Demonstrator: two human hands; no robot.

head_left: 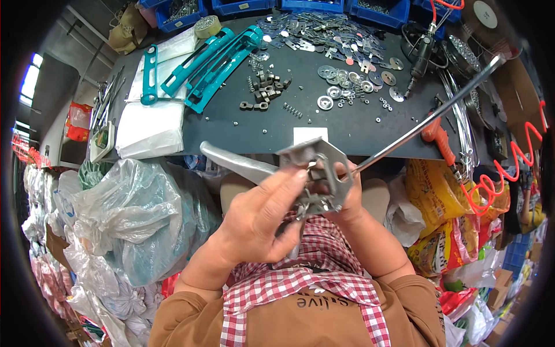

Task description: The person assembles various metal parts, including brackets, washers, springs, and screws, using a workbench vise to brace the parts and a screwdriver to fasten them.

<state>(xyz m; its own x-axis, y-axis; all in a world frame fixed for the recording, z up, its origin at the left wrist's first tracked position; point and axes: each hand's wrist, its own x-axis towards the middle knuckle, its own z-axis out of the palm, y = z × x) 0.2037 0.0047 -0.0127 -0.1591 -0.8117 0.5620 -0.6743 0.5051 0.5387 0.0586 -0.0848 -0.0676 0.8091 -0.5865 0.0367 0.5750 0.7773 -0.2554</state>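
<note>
Fitting, apparently: bracket (333, 152) clamped in right hand (351, 198), touched by left hand (259, 214), closure unclear; rod (393, 142) beyond right hand; steady bracing presumably called for next.

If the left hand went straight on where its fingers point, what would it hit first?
Most likely the grey metal mechanism: the left hand appears to be touching it now, though depth is unclear.

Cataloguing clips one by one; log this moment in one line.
left hand: touching grey metal mechanism; right hand: holding mechanism's right side; metal rod: slants from right hand toward upper right; springs: on black table
</note>
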